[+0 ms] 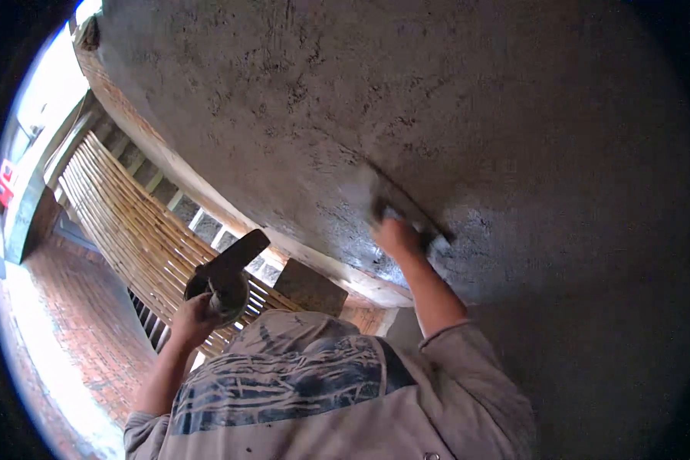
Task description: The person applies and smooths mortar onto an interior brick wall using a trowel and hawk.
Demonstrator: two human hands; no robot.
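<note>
"One broad plastered surface (230,115), grey, fills most of the frame, across the top and down the right side. How does it look?"

"Pitted and rough at upper middle, more even toward the right, with a wet shine around the trowel (410,198) at the centre. A pale edge (184,172) curves along its lower left side."

"And who has the trowel?"

"The right hand (397,236). Its grip is closed on the tool, with the blurred blade against the plaster. Left of centre, the left hand (194,318) has its grip closed on a dark flat-bladed tool (238,251) and a round grey piece (232,295); I can't tell whether those two are joined."

"What about the room?"

"Bamboo-like poles (130,207) slant in rows across the left, with a dark block (311,287) near their lower end. Red brickwork (84,307) spreads at lower left; bright light (54,77) comes in at upper left."

"Any lettering?"

"A red patch (6,182) at the left rim bears pale marks, too small to read. The person's shirt (299,433), at the bottom, has a dark, streaky band (284,391)."
</note>
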